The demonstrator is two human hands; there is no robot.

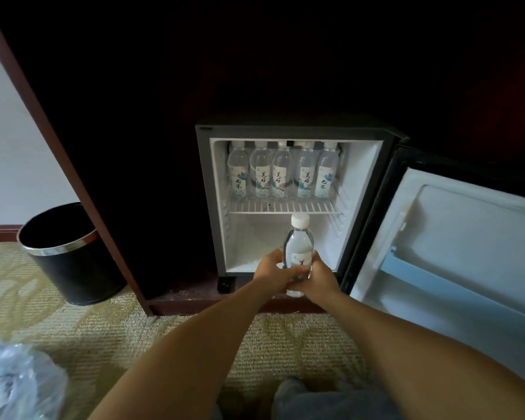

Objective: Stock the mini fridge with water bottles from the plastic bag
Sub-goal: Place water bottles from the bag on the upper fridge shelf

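**One bottle at the fridge's open mouth**

Both hands are wrapped round a single water bottle. The left hand curls about its lower left side and the right hand about its lower right, fingers closed on the plastic. The bottle stands upright with its white cap on top, at the front edge of the mini fridge and before the lower compartment. Above it, five bottles stand in a row on the wire shelf. The fridge door hangs wide open to the right. The plastic bag lies on the carpet at the near left, and a black bin stands beside the cabinet.
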